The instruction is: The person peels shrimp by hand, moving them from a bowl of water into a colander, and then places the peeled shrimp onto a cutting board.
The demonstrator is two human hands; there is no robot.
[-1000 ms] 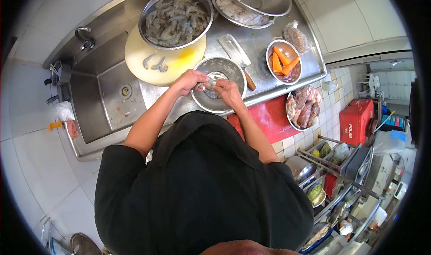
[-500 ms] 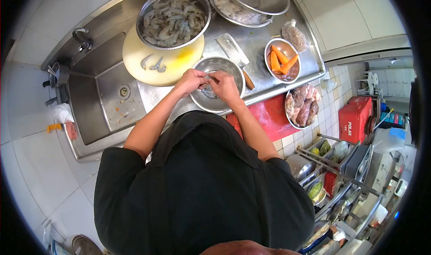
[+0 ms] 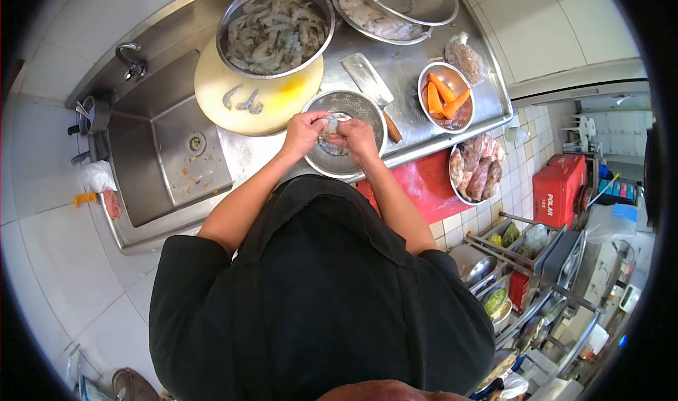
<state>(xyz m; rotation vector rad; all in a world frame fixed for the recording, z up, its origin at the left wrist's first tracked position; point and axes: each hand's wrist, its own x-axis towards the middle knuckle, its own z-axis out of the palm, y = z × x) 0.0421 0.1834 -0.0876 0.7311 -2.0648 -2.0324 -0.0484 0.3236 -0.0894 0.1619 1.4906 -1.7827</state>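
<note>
My left hand (image 3: 304,132) and my right hand (image 3: 357,137) meet over a metal colander (image 3: 360,108) on the steel counter. Between the fingertips of both hands is a grey raw shrimp (image 3: 330,125). Bits of shell lie in the colander under it. A large steel bowl of raw shrimp (image 3: 275,28) stands on a round pale yellow cutting board (image 3: 282,101), where three shrimp (image 3: 244,100) lie loose. A second bowl (image 3: 374,19) at the back holds pale peeled shrimp.
A cleaver (image 3: 371,83) lies right of the board. A bowl of carrot pieces (image 3: 445,97), a bagged item (image 3: 465,58) and a bowl of meat (image 3: 477,169) sit to the right. The sink (image 3: 169,146) is on the left. A red cooler (image 3: 561,189) and shelves stand lower right.
Both hands stayed over the colander, working the shrimp; they shifted slightly and the shrimp now shows between the fingertips. Nothing else on the counter moved.
</note>
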